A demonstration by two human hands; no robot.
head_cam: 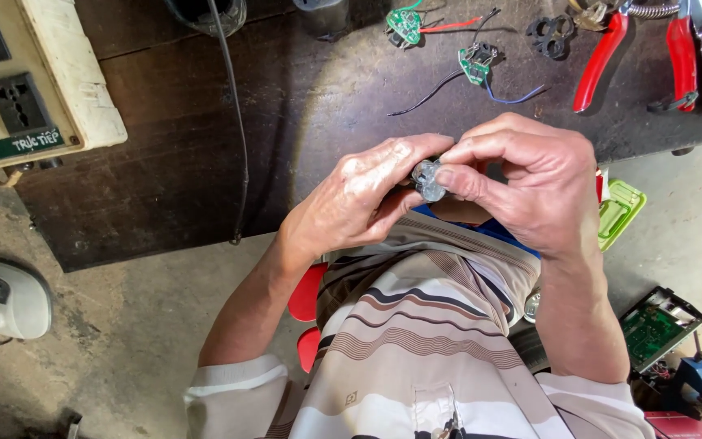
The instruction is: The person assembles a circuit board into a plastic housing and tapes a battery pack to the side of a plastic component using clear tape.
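Nearest, above the lap and the striped shirt (pixel 416 341), both hands meet just off the near edge of the worktop (pixel 172 171). Together they pinch a small grey metal part (pixel 429 180): the left hand (pixel 359 203) closes on it from the left with thumb and fingertips, and the right hand (pixel 530 183) presses on it from the right, its thumb lying across the part's face. What kind of part it is cannot be told. Farther back on the dark worktop lie two small green circuit boards (pixel 474 65) with trailing wires, one behind the other, and a black cable (pixel 237 122) runs from the far edge to the near edge. At the far right corner sits a pair of red-handled pruning shears (pixel 611 49), and at the left edge a cream box with a socket (pixel 18 102). A white device (pixel 2 301) rests on the concrete floor to the left.
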